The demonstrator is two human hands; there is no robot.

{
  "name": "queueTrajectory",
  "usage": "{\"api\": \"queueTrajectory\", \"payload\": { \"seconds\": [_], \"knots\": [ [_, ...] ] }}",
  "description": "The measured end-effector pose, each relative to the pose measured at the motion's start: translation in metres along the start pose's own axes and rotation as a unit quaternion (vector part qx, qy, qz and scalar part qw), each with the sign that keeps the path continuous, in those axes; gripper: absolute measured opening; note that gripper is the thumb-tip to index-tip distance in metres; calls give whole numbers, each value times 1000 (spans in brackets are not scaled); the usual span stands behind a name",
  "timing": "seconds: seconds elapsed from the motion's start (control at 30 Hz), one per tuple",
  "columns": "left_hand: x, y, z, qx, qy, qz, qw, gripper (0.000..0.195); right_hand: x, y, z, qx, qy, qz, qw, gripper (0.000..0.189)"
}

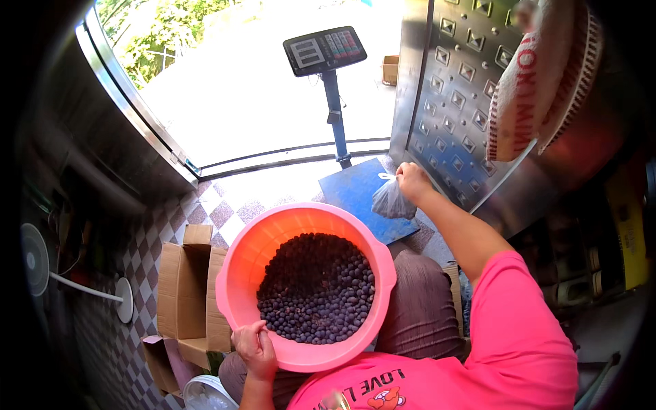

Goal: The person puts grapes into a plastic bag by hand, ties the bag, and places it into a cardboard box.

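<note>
A pink plastic basin [302,361] sits tilted on my lap, holding a heap of small dark purple round fruits [320,294], which look like berries or grapes. My left hand [254,348] grips its near left rim, thumb on the inner side. Out to the right, my right hand [414,182] pinches the gathered top of a tied plastic bag [393,200] with dark contents. The bag is above or on the blue platform [353,189] of a floor scale; whether it touches the plate cannot be told.
A post carries the scale's display [325,49] by the doorway. Open cardboard boxes [192,292] and a white tub [207,392] stand at my left, near a white round-based stand [124,300]. At right are an embossed metal door [456,97] and a hanging woven sack [533,87].
</note>
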State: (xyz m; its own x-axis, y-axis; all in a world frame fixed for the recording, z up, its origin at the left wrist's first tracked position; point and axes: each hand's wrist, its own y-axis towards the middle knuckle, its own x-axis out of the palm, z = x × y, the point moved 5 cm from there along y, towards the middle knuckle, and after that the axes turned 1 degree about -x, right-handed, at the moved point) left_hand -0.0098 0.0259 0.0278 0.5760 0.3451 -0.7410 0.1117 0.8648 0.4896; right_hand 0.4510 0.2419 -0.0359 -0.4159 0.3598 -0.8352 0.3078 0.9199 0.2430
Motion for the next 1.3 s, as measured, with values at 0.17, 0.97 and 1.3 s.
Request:
{"api": "queueTrajectory", "payload": {
  "seconds": [0.17,0.97,1.3],
  "knots": [
    [2,-1,-1,-25,-5,-41,999,19,70,6,44,71,20,-14,997,9],
    [4,-7,-8,-35,3,-41,999,18,143,-49,108,413,306,-134,847,22],
    [3,-7,-8,-17,-12,-9,1000,17,99,-108,143,381,350,-65,853,14]
  ]
}}
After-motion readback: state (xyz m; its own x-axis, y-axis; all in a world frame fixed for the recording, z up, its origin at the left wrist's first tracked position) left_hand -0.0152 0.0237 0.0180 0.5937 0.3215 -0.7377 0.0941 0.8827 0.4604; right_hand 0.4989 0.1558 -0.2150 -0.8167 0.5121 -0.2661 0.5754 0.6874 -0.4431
